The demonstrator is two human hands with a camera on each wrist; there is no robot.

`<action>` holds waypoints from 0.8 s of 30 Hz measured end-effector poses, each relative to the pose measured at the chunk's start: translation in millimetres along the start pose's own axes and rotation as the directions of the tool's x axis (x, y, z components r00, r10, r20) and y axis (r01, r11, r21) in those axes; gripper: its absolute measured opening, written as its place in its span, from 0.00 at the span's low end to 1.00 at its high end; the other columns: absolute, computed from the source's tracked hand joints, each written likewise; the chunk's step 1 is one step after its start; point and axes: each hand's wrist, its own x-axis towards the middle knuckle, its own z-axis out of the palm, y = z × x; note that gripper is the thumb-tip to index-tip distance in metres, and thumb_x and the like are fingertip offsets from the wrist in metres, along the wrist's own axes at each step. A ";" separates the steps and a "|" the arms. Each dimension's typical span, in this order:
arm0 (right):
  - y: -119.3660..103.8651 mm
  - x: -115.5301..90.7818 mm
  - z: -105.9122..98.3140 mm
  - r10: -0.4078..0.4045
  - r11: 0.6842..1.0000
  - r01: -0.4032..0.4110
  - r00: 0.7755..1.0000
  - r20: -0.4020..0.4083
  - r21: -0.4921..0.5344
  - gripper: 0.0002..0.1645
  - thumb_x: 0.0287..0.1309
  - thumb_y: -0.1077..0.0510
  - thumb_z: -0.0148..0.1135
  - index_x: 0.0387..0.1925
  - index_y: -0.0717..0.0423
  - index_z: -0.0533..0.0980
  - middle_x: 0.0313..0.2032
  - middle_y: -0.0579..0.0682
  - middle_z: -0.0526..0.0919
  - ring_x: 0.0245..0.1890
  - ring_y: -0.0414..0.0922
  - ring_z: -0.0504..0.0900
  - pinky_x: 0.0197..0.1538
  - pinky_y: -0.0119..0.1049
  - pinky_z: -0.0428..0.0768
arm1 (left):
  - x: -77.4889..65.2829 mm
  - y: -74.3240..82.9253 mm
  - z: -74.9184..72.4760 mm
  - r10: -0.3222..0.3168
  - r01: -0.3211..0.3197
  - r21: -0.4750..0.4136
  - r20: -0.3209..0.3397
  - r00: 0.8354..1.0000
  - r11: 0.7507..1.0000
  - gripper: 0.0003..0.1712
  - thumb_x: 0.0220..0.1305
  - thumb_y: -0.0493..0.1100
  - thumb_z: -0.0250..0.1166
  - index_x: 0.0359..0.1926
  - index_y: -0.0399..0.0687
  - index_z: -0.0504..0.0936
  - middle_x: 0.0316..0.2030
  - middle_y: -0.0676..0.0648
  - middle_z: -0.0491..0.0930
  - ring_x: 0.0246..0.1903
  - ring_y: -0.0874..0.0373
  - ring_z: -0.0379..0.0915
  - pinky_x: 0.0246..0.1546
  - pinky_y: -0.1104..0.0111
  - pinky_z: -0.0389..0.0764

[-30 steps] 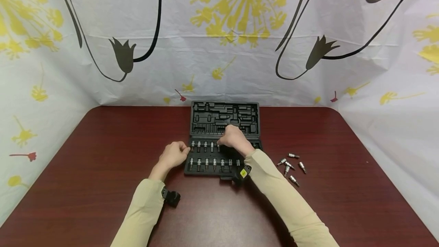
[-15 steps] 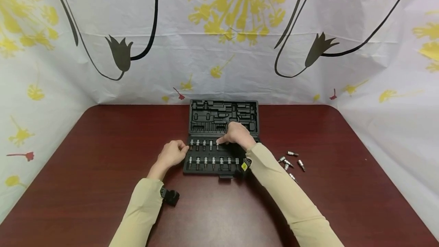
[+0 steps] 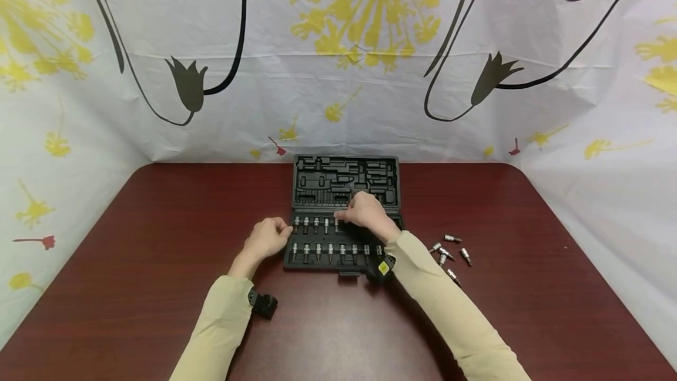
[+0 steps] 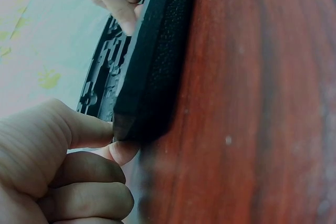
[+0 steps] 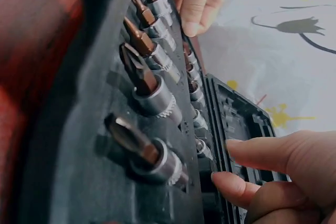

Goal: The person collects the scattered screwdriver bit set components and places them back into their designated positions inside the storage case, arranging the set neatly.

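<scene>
An open black plastic socket bit case (image 3: 322, 239) lies on the table, with metal bit sockets standing in two rows. My left hand (image 3: 267, 237) pinches the case's left corner between thumb and forefinger, as the left wrist view shows at the case edge (image 4: 142, 100). Over the upper row is my right hand (image 3: 366, 213), its fingertips beside the rightmost visible bit socket (image 3: 336, 224) of that row. In the right wrist view, thumb and forefinger stand apart near that bit socket (image 5: 203, 149), with nothing between them. My right hand and wrist hide part of the case's right side.
Several loose bit sockets (image 3: 445, 254) lie to the right of the case on the dark red wooden table (image 3: 158, 240). The case's moulded lid (image 3: 346, 181) stands raised at the back, near a patterned white cloth (image 3: 264, 93).
My right wrist and forearm have shifted slightly right, uncovering more of the lower row. The right fingertips stay near the same upper-row bit socket. My left hand keeps its hold on the case.
</scene>
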 end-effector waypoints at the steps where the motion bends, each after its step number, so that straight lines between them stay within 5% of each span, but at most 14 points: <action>1: 2.3 -1.8 -0.4 -0.017 1.000 0.017 1.000 -0.008 0.023 0.30 0.54 0.45 0.66 0.04 0.53 0.68 0.12 0.45 0.77 0.08 0.38 0.58 0.16 0.30 0.58 | 0.2 -0.1 0.2 0.002 -0.002 0.000 0.001 1.000 1.000 0.10 0.66 0.44 0.56 0.31 0.44 0.78 0.26 0.47 0.75 0.23 0.55 0.66 0.25 0.63 0.65; 3: 6.7 -4.6 -1.6 -0.064 0.996 0.066 0.998 -0.029 0.057 0.31 0.56 0.46 0.64 0.04 0.53 0.68 0.13 0.45 0.79 0.07 0.38 0.57 0.16 0.30 0.58 | 0.5 -0.1 0.3 0.003 -0.003 0.003 0.003 1.000 1.000 0.10 0.66 0.45 0.56 0.31 0.44 0.78 0.27 0.47 0.75 0.24 0.55 0.66 0.26 0.63 0.66; 10: 18.6 -10.4 -6.4 -0.269 0.954 0.275 0.961 -0.063 0.118 0.28 0.59 0.52 0.61 0.07 0.51 0.64 0.07 0.41 0.56 0.09 0.37 0.50 0.19 0.31 0.56 | -0.1 0.6 -1.0 -0.010 0.010 0.003 0.006 1.000 1.000 0.10 0.66 0.44 0.56 0.30 0.45 0.76 0.24 0.48 0.72 0.23 0.55 0.65 0.24 0.64 0.64; 17: 25.9 -16.9 -12.6 -0.275 0.951 0.284 0.958 -0.085 0.124 0.18 0.59 0.53 0.62 0.18 0.60 0.76 0.09 0.41 0.62 0.10 0.37 0.54 0.22 0.31 0.61 | 0.1 0.0 -0.7 -0.004 0.004 0.005 0.001 1.000 1.000 0.10 0.66 0.44 0.56 0.30 0.45 0.77 0.23 0.48 0.72 0.23 0.55 0.65 0.24 0.64 0.64; 24: 32.3 -29.6 -20.0 -0.243 0.954 0.256 0.965 -0.099 0.155 0.13 0.58 0.52 0.62 0.27 0.58 0.81 0.11 0.43 0.69 0.12 0.38 0.58 0.24 0.32 0.63 | -0.7 0.2 -1.0 -0.003 0.003 0.004 0.002 1.000 1.000 0.10 0.66 0.44 0.57 0.30 0.45 0.77 0.23 0.48 0.72 0.23 0.55 0.65 0.24 0.64 0.64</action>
